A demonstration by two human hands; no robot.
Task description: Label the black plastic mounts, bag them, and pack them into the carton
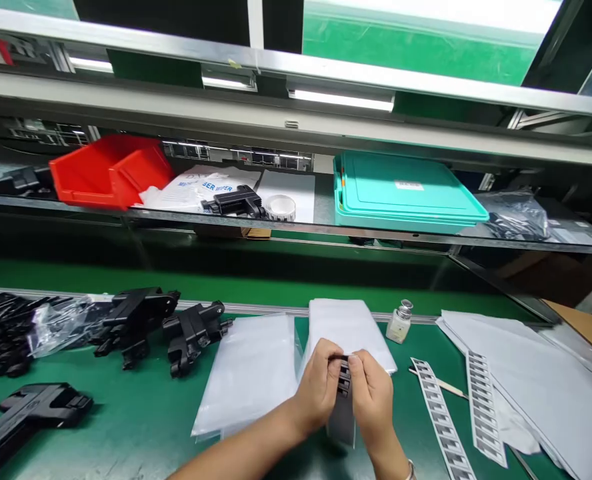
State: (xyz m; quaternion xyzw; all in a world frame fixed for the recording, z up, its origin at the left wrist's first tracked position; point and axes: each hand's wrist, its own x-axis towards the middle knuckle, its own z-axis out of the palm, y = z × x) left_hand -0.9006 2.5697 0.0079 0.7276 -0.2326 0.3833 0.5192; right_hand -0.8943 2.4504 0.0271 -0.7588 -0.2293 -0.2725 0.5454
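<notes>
My left hand point(321, 387) and my right hand point(373, 393) are close together, fingers closed on a grey, flat strip with dark rectangles point(345, 407). The thumbs and fingers pinch its upper end, where a dark edge shows. Its lower part hangs down between the hands; the fingers hide the rest, and I cannot make out exactly what it is. Just behind the hands lies a stack of white plastic bags point(341, 320). A second stack of clear bags point(253, 367) is to the left. Right of my hands are two printed label strips point(443, 420), point(485, 407).
Black plastic parts point(193, 333) and a larger black piece point(31, 417) lie at the left. A small bottle with a metal cap point(399, 322) stands behind the hands. White sheets point(536, 380) cover the right. Overhead, a shelf holds a red bin point(111, 173) and a teal lidded box point(411, 190).
</notes>
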